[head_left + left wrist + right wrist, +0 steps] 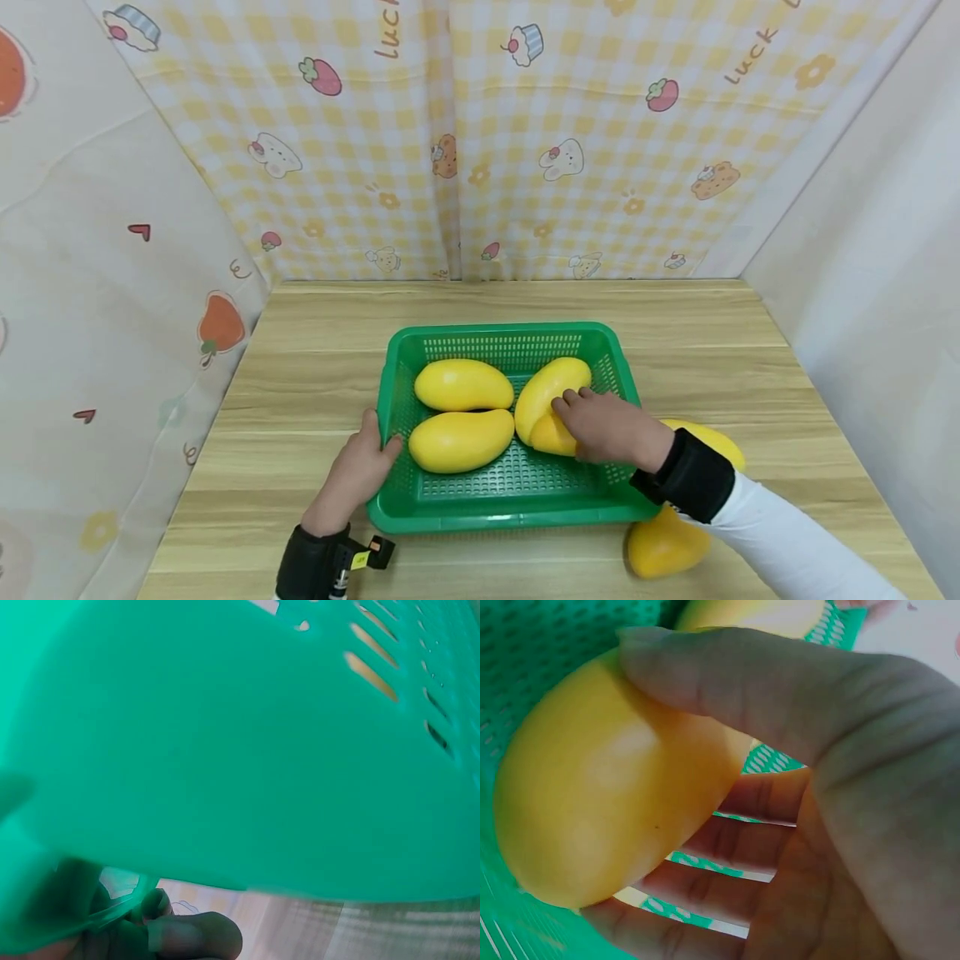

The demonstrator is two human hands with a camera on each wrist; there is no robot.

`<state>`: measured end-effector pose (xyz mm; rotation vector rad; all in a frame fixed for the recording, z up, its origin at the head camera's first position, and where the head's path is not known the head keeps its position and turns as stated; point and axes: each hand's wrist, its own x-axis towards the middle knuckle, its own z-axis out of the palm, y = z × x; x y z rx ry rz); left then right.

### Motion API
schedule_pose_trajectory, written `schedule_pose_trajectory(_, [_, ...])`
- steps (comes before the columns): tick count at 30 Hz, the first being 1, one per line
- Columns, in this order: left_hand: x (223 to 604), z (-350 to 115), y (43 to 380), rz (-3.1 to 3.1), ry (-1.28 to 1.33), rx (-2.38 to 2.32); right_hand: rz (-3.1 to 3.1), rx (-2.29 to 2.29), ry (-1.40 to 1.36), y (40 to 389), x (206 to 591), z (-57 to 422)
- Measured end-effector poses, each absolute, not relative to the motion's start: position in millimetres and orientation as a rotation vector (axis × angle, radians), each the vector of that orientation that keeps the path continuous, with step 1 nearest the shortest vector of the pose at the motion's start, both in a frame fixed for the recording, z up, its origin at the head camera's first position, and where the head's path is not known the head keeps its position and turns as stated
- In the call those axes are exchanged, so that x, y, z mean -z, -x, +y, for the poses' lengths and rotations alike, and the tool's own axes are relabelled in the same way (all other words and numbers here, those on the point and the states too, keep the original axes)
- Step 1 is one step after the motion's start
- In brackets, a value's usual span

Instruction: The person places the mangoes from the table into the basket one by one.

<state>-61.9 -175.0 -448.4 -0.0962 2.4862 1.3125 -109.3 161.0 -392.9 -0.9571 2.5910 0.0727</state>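
A green plastic basket (517,521) stands on the table. My left hand (362,468) grips its left rim, the thumb lying over the edge; in the left wrist view the basket's wall fills most of the picture. Inside the basket, my right hand (611,429) holds a yellow mango (615,795) between thumb and fingers. That mango overlaps another mango (553,387) behind it in the head view. On the basket's left side lie two more mangoes, a back one (463,385) and a front one (461,442), side by side.
To the right of the basket, one mango (716,442) lies partly hidden behind my right forearm. Another mango (663,546) is nearer the front, by the basket's right corner. A checked cloth (495,125) hangs behind the wooden table (300,350), with pale sheets at both sides.
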Motion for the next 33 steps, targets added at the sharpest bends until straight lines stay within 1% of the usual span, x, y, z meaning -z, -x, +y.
schedule_pose_trajectory(6, [447,-175,62,2.483,0.096,-1.327,2.562,-0.144,0.934,108,401,157])
schedule_pose_trajectory(18, [445,-176,63,2.469,0.106,-1.338,2.577,-0.114,0.914,108,408,152])
schedule_pose_trajectory(33, [448,-173,61,2.464,0.108,-1.360,2.583,-0.288,1.036,99,415,141])
